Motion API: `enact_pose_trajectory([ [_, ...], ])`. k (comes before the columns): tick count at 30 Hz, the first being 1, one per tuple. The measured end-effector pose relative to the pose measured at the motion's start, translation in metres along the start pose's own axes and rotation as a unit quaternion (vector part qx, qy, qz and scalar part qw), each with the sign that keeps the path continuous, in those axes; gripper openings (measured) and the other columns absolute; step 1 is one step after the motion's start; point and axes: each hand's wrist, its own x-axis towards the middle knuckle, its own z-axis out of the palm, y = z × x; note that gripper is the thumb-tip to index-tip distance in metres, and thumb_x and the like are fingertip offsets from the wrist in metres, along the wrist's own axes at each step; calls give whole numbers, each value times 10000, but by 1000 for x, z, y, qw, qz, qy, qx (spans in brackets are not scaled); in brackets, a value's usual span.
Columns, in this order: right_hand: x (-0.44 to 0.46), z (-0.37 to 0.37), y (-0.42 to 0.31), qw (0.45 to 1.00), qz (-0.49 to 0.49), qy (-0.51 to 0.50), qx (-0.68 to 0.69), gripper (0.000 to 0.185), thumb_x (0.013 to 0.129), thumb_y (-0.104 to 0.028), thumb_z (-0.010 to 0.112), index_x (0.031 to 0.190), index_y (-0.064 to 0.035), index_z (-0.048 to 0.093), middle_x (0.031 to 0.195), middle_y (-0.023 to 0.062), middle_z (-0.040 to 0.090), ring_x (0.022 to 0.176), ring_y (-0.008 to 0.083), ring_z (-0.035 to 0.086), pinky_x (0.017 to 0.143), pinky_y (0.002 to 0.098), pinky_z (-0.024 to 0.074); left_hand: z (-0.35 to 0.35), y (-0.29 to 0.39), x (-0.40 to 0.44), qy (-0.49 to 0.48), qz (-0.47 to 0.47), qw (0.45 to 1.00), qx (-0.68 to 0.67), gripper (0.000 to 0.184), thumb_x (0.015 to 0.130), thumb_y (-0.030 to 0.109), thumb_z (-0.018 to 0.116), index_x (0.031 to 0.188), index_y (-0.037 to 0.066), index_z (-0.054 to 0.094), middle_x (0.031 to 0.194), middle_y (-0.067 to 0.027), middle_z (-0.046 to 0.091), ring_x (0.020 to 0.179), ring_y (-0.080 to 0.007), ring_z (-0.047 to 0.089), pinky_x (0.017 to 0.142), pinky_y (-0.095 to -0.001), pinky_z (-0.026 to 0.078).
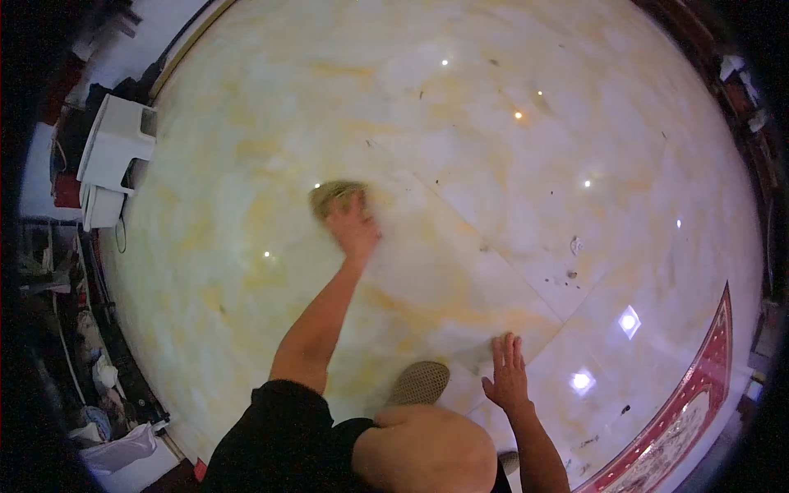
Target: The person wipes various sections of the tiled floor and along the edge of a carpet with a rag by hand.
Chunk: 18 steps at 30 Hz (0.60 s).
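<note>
My left hand [353, 226] is out ahead on the glossy marbled floor [329, 107], fingers closed over a greenish-brown rag [335, 197] pressed to the tiles. Motion blurs the rag, so its weave cannot be made out. Down at the right, my right hand [508, 374] is held low near the floor with its fingers stretched out and nothing in it. Whether its fingertips touch the tile I cannot tell. Between the two arms are my bent bare knee [436, 448] and a tan perforated shoe [419, 383].
Small dark crumbs and a crumpled light scrap [576, 244] lie on the tiles to the right. A red patterned mat or floor border [699, 394] runs along the lower right. A white plastic stool [119, 144] stands at the left, above cluttered shelving [82, 345].
</note>
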Motion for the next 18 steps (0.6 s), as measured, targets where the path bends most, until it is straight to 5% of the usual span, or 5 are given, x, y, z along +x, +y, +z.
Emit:
enact_pose_trajectory([
  [6, 4, 2, -4, 1000, 11, -7, -24, 988, 698, -210, 739, 1493, -28, 184, 1539, 287, 110, 1415, 480, 137, 1133, 517, 236, 20, 186, -42, -91, 222, 964, -117, 529, 694, 82, 672, 1215, 144, 609, 1364, -217, 415, 1124, -443, 454, 952, -533, 412],
  [10, 1, 4, -2, 1000, 0, 6, -22, 971, 706, -178, 737, 1492, -29, 186, 1538, 289, 109, 1417, 479, 130, 1134, 517, 236, 9, 236, -90, -264, 312, 862, -302, 467, 743, 58, 671, 1200, 135, 611, 1282, -166, 523, 1093, -401, 500, 929, -481, 451],
  [13, 1, 8, -1, 1000, 14, 2, -18, 957, 711, -144, 735, 1491, -31, 190, 1535, 290, 112, 1416, 487, 120, 1133, 515, 238, -14, 225, -113, -271, 159, 798, -514, 431, 790, 91, 668, 1215, 126, 604, 1176, -137, 596, 1040, -312, 574, 906, -422, 482],
  [15, 0, 11, 0, 1000, 13, -2, -23, 936, 726, -137, 714, 1492, -32, 186, 1538, 287, 103, 1420, 479, 111, 1132, 522, 238, -53, 184, -110, -383, -80, 711, -584, 426, 803, 103, 668, 1222, 102, 593, 1069, -77, 640, 939, -189, 605, 834, -353, 500],
  [18, 0, 12, 0, 1000, 6, 13, -28, 923, 747, -144, 711, 1494, -35, 181, 1542, 282, 96, 1423, 474, 104, 1133, 526, 232, -108, 74, -96, -260, -224, 644, -684, 486, 830, 119, 676, 1292, 68, 534, 1113, -49, 621, 977, -147, 586, 842, -312, 501],
])
